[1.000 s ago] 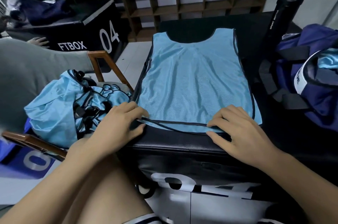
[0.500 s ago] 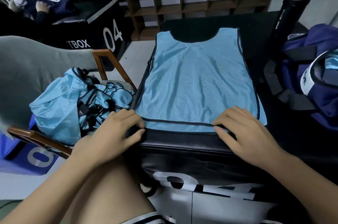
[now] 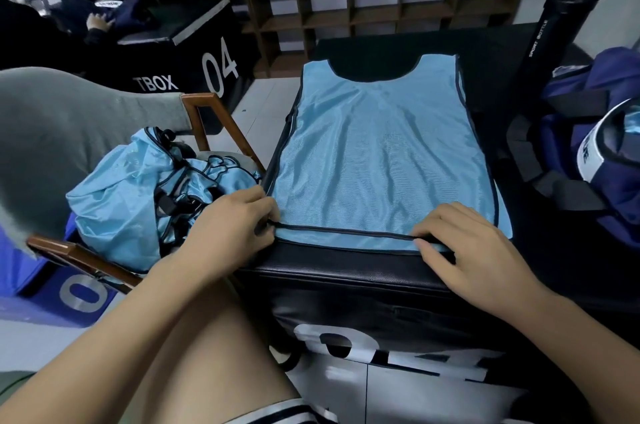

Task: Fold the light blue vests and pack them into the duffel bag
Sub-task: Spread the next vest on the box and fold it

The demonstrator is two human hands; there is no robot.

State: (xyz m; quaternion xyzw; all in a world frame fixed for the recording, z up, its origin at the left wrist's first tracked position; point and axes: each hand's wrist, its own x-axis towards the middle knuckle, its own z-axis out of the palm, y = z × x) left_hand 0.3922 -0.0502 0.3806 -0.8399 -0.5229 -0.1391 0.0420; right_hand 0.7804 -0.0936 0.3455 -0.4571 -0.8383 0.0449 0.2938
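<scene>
Far left: heap of light blue vests (image 3: 131, 202) bunched on a wooden chair (image 3: 214, 118). Next, the left hand (image 3: 228, 229) at the near-left corner of the spread vest (image 3: 381, 153), fingers curled, pinching the dark hem trim. The spread vest lies flat on the black padded worktop (image 3: 346, 264), neckline at the far end. Then the right hand (image 3: 464, 250) near the hem's right end, fingers bent over the trim, thumb against the edge. Far right: black sport bottle (image 3: 554, 39) upright, and beside it the navy duffel bag (image 3: 606, 132) with light blue cloth showing in its mouth.
</scene>
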